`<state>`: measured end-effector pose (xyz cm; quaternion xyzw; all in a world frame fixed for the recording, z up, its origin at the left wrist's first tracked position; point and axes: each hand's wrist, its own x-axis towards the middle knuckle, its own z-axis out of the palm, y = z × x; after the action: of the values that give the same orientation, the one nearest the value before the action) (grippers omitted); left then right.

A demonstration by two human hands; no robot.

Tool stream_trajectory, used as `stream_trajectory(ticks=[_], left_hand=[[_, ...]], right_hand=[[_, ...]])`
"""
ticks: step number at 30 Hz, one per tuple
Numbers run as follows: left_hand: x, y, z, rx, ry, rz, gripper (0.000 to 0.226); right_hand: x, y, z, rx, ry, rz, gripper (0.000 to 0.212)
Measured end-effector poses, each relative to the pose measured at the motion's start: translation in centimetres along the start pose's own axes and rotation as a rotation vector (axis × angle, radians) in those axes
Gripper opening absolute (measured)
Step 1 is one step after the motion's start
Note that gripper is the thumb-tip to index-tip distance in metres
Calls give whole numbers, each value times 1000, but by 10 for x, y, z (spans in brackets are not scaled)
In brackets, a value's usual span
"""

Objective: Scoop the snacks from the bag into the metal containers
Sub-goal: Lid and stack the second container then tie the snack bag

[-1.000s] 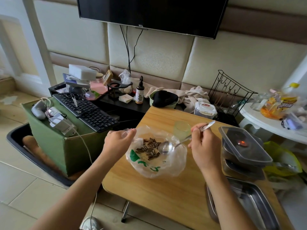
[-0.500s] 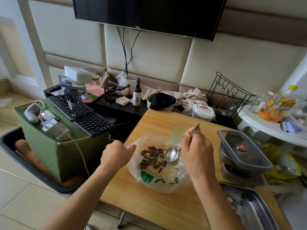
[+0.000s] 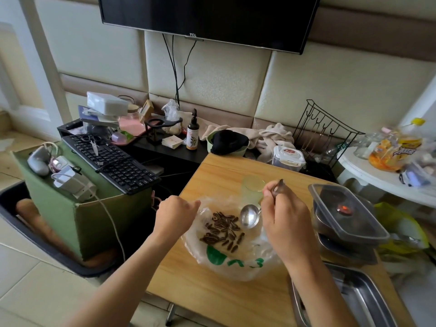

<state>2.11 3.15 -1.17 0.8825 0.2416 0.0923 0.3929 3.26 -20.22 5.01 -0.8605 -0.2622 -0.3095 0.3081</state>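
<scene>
Closed grip: right hand (image 3: pixel 283 223) on spoon (image 3: pixel 249 215), inside bag (image 3: pixel 236 263) of snacks (image 3: pixel 223 228).
The right hand pinches the spoon handle, with the empty bowl just right of the snacks. The left hand (image 3: pixel 175 214) has its grip curled on the bag's left rim. The bag lies on the table (image 3: pixel 212 298), its green print unreadable. A metal tray (image 3: pixel 361 300) sits near right, with lidded containers (image 3: pixel 342 213) stacked behind. The TV (image 3: pixel 193 34) reads "TCL".

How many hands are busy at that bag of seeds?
2. The left hand holds the bag at its left edge; the right hand holds a spoon inside the bag, beside the seeds. No other hand shows.
</scene>
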Motion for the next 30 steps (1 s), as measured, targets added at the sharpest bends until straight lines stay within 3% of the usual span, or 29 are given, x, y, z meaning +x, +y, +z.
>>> stream_trajectory(ticks=[7, 12, 17, 23, 30], left_hand=[[-9, -12, -5, 93, 54, -14, 61], [-5, -11, -6, 160, 28, 41, 63], [2, -5, -2, 75, -44, 35, 60], [4, -4, 1, 35, -48, -51, 61], [-2, 10, 0, -137, 90, 83, 56]], right_hand=[[-4, -15, -1, -106, -40, -58, 24], [-8, -6, 8, -11, -113, -44, 19], [-8, -5, 6, 99, -89, -26, 12], [-11, -3, 8, 3, -76, -21, 15], [-15, -5, 15, 80, -40, 41, 16]])
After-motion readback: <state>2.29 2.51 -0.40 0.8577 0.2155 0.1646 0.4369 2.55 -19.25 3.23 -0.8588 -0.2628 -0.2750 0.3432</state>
